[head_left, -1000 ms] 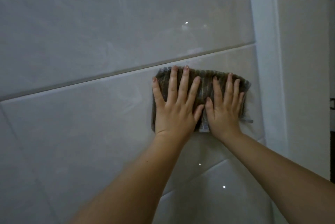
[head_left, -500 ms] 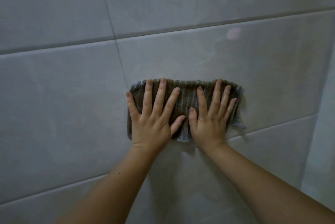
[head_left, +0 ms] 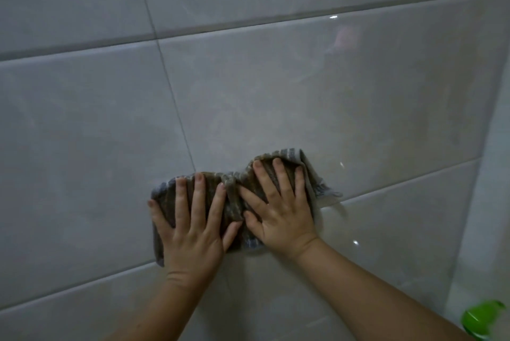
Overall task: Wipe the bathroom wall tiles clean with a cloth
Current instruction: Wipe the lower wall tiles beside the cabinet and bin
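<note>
Pressing bunched cloth (head_left: 234, 198) to wall tiles (head_left: 276, 92): left hand (head_left: 193, 230) flat-fingered, right hand (head_left: 281, 213) flat too, perhaps slightly curled.

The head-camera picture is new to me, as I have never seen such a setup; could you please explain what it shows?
There is no machine here: a person wears a camera on the head, so you look forward along their arms. Both bare hands press a striped cloth flat against the glossy grey wall tiles. The left hand and right hand lie side by side with fingers spread, and the cloth is bunched up between them. Nothing is gripped; the cloth is only pinned to the wall. The blurred green thing at the lower right cannot be identified.
</note>
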The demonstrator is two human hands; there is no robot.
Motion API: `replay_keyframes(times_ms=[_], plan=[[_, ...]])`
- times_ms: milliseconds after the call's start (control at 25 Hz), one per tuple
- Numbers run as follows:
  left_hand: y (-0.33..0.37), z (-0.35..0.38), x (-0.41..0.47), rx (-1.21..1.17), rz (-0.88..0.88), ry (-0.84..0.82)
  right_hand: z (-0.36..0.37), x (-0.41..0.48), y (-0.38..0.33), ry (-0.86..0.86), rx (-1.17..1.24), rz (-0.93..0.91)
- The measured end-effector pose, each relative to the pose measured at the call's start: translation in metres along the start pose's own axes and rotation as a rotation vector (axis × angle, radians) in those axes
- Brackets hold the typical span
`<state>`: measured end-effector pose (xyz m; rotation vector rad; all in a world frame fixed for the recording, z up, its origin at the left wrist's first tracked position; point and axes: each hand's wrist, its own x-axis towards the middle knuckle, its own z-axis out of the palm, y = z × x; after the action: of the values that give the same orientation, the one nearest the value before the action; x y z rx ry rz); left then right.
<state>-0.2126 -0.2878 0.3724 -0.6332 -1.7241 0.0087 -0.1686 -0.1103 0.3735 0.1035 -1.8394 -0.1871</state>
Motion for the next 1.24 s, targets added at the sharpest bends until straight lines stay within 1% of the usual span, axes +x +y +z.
replay_keyframes(times_ms=[360, 600, 760, 840, 1000, 1120, 1240], plan=[[0.148, 0.023, 0.078, -0.12, 0.038, 0.049, -0.017, -0.031, 0.157, 0.037, -0.043, 0.113], [0.252, 0.036, 0.157, -0.229, 0.121, 0.088, -0.027, -0.039, 0.267, 0.1, -0.107, 0.255], [0.306, 0.042, 0.184, -0.257, 0.086, 0.042, -0.034, -0.044, 0.317, 0.092, -0.092, 0.392], [0.313, 0.043, 0.183, -0.259, 0.066, 0.023, -0.032, -0.05, 0.319, 0.116, -0.072, 0.449], [0.303, 0.041, 0.176, -0.238, 0.14, 0.007, -0.023, -0.06, 0.3, 0.156, -0.065, 0.669], [0.281, 0.037, 0.155, -0.27, 0.169, 0.0, -0.015, -0.065, 0.259, 0.144, -0.074, 0.811], [0.24, 0.034, 0.114, -0.259, 0.167, -0.014, -0.003, -0.073, 0.199, 0.098, -0.083, 0.831]])
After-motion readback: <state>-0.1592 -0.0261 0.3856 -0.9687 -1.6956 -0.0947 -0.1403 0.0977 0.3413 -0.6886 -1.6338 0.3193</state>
